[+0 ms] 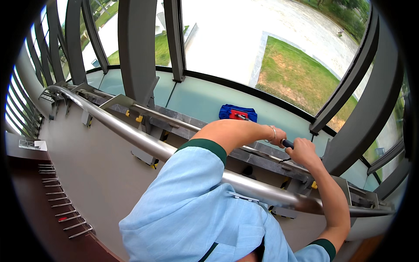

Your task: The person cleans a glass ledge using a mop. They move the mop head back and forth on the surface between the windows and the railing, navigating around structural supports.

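My left hand (279, 136), with a bracelet at the wrist, is closed around a pole with a dark grip (287, 143). My right hand (302, 150) grips the same pole nearer its end, and a short black cord hangs below it. At the far end, a blue cloth mop head (226, 111) with a red plate (235, 114) rests against the frosted lower glass (199, 98). My left forearm hides most of the pole. Both arms reach over a thick steel handrail (252, 183).
A thinner steel rail (157, 114) and a grey stone ledge (193, 132) run below the glass. Grey steel columns (137, 49) frame the windows. Yellow hooks (139, 118) sit under the rail. Behind at left are dark brown steps (29, 196) with metal strips. Grass (291, 68) lies outside.
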The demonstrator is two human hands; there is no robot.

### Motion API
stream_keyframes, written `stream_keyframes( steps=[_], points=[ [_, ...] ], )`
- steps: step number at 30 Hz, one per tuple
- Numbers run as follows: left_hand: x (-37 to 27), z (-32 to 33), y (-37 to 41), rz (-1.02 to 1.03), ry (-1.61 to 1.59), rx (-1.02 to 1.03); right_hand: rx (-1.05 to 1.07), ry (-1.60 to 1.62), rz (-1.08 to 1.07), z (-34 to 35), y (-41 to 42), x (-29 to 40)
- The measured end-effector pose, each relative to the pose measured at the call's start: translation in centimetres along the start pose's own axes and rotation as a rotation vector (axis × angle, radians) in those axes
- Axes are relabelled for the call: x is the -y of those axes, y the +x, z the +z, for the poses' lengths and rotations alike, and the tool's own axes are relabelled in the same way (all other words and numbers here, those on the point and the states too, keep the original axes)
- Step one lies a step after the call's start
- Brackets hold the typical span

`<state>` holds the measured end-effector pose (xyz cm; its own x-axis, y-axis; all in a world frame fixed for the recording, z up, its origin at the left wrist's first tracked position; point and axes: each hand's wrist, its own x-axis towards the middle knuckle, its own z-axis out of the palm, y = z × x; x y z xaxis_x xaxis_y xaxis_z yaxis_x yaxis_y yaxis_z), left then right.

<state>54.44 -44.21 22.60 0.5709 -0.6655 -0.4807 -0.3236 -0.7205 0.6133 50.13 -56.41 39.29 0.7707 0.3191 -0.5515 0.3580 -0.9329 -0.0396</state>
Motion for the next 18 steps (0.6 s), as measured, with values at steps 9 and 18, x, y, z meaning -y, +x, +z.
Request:
stream_keyframes(
  steps=[9,18],
  points=[
    [12.5,-4.1,-10.5,0.018,0.044,-0.047,-0.076,0.043,0.021,-2.2,6.9,14.7],
    [23.4,-5.8,-17.5,0.003,0.157,-0.019,-0.044,0.184,0.078,-1.8,12.4,25.5]
  ],
)
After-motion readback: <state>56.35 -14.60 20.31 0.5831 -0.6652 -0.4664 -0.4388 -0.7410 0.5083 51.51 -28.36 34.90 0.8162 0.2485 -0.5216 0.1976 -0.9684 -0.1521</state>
